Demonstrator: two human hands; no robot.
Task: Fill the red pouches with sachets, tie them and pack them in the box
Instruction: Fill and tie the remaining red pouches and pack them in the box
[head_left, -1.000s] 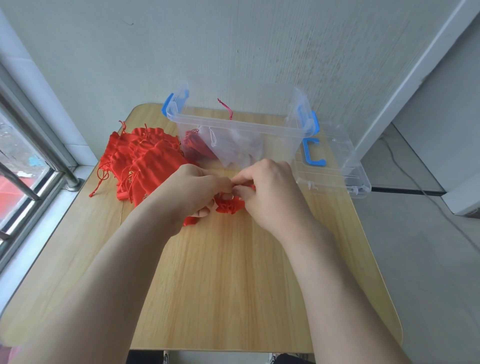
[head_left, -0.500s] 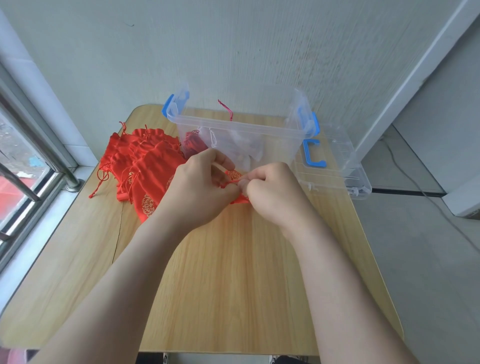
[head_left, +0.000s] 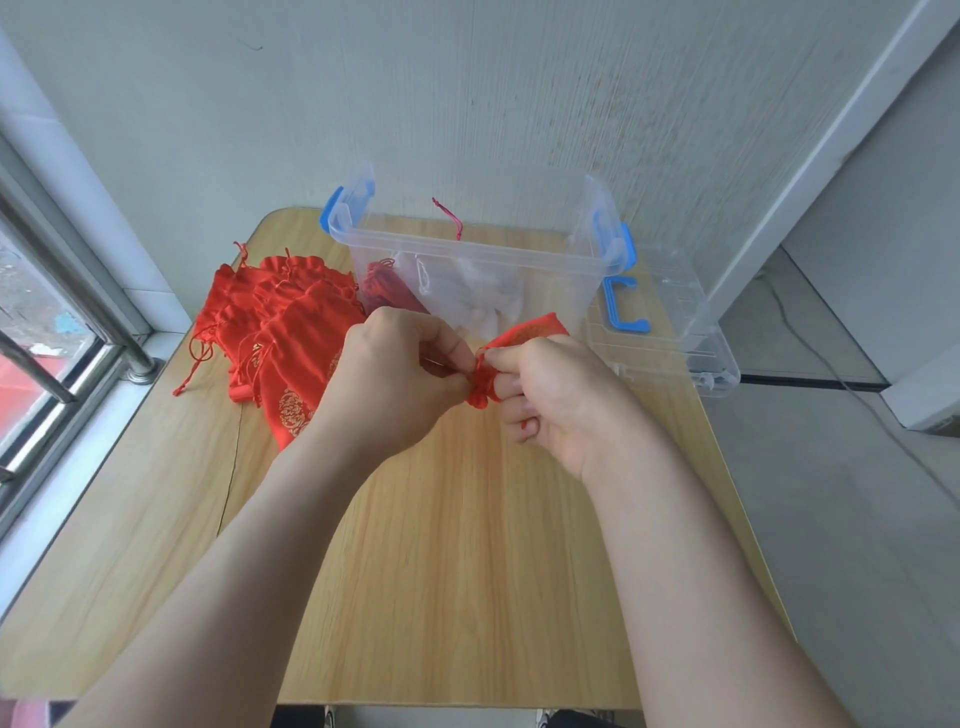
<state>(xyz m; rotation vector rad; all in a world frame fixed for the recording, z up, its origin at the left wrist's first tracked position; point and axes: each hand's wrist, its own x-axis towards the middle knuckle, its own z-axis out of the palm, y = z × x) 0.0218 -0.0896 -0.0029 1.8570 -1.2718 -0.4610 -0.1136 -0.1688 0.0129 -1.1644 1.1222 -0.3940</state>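
I hold one red pouch (head_left: 524, 335) above the middle of the wooden table (head_left: 452, 545), just in front of the box. My right hand (head_left: 561, 395) grips its gathered neck, the body of the pouch sticking up behind my fingers. My left hand (head_left: 400, 379) pinches the drawstring at the neck from the left. A pile of flat red pouches (head_left: 280, 322) with gold print lies at the left. The clear plastic box (head_left: 478, 249) with blue latches stands at the back; white sachets (head_left: 478, 296) and a red pouch (head_left: 387, 291) lie inside.
The clear box lid (head_left: 670, 332) with a blue handle lies to the right of the box, partly over the table edge. A window with metal bars (head_left: 47, 332) runs along the left. A wall stands right behind the table.
Both hands have lifted the pouch off the table and turned it; its body now points up and to the right, and the hands have drawn slightly apart at the neck.
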